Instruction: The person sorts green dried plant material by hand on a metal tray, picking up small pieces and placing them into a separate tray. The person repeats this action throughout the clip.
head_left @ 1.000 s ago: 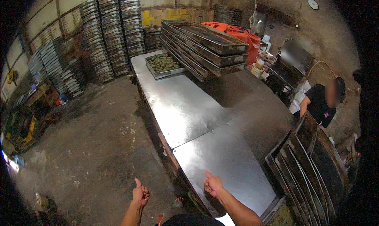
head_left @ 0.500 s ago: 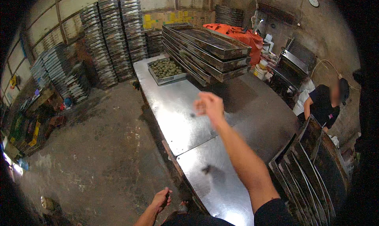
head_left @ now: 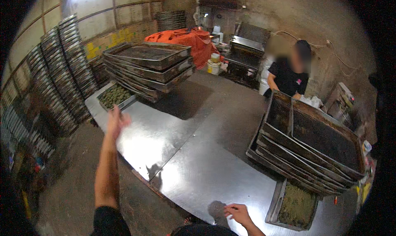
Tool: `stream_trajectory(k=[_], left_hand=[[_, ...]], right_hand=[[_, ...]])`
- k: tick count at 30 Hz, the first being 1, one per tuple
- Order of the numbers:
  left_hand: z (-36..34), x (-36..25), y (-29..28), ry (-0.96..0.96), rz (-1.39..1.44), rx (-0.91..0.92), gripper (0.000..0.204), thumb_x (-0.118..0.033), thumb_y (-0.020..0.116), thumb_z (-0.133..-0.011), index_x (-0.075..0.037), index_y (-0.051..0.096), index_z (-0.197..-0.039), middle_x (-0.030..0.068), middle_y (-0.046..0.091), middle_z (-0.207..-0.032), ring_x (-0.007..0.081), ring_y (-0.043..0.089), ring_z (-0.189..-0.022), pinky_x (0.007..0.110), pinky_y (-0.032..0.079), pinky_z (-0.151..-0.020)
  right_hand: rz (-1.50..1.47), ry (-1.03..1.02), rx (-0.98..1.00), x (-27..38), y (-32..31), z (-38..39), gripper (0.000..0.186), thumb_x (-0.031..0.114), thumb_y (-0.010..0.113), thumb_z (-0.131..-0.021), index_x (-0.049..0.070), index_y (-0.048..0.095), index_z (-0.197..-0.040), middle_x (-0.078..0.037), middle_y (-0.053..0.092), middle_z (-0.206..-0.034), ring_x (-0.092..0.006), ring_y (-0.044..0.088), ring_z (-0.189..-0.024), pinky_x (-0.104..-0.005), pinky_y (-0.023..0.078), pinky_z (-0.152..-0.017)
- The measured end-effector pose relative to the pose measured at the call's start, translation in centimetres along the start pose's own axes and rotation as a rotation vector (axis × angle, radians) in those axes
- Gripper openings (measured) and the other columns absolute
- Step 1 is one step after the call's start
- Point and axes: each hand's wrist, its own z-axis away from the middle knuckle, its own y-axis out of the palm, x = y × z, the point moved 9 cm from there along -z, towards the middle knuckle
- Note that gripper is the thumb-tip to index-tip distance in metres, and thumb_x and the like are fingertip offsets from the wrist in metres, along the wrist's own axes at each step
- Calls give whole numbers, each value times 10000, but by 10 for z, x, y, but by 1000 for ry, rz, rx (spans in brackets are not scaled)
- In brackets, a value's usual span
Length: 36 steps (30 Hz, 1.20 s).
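My left hand (head_left: 117, 122) reaches out over the far left of the metal table (head_left: 181, 157), slightly blurred. Its fingers look apart, with nothing seen in them. Just beyond it is a tray of round greenish balls (head_left: 115, 96), partly under a stack of dark metal trays (head_left: 150, 65). Close to my body, my right hand (head_left: 238, 214) hovers by the table's near edge, fingers loosely bent and apart, holding nothing I can see. To its right lies a tray with a flat greenish layer (head_left: 296, 205), its far end beneath another tilted stack of dark trays (head_left: 307, 141).
A person in a black shirt (head_left: 291, 77) stands behind the right-hand stack, a hand at its far rim. Tall tray stacks (head_left: 62, 67) line the left wall. An orange cover (head_left: 181, 42), buckets (head_left: 213, 65) and a metal machine (head_left: 245, 50) are at the back.
The view has swung right, bringing the flat-filled tray into sight. My left hand has risen and stretched over the table; my right hand has drawn back from mid-table to the near edge.
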Motion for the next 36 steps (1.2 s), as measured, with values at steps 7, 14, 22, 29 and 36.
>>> stream_trajectory(k=[7, 14, 22, 29, 36], left_hand=[[-36, 52, 78, -115, -1, 64, 1019, -503, 620, -845, -65, -74, -1449, 289, 610, -1019, 328, 668, -697, 399, 578, -575], [205, 244, 193, -502, 126, 108, 417, -267, 560, -913, 11, 406, -1183, 223, 636, -926, 305, 666, -665, 333, 536, -492], [376, 249, 215, -560, -8, 50, 457, -219, 561, -914, 70, 395, -1228, 249, 626, -925, 293, 660, -639, 331, 535, -489], [450, 231, 250, -551, -84, 49, 453, -230, 554, -930, 62, 411, -1245, 239, 646, -912, 307, 674, -651, 341, 546, -513], [487, 227, 344, -539, -155, 253, 418, -230, 559, -936, 51, 456, -1227, 207, 652, -893, 285, 681, -671, 325, 543, -527]], right_hand=[[-179, -15, -557, -33, -93, 96, 185, 75, 544, -907, -61, 624, -1002, -165, 681, -820, -215, 685, -677, -280, 537, -513], [405, -332, -1207, -19, -247, 186, 190, 99, 642, -809, -14, 652, -963, -131, 662, -909, -214, 628, -819, -321, 494, -754], [721, 427, -1110, -120, -447, 170, 786, 550, 463, -905, 137, 138, -1489, -327, 62, -1483, -482, 28, -1384, -598, 150, -1081], [613, -73, -934, -77, -411, 75, 700, 436, 587, -858, 128, 330, -1431, -282, 167, -1483, -444, 165, -1370, -512, 143, -1122], [830, -414, -455, -30, -356, 66, 406, 315, 618, -855, 120, 583, -1209, -215, 460, -1297, -405, 398, -1237, -473, 334, -1047]])
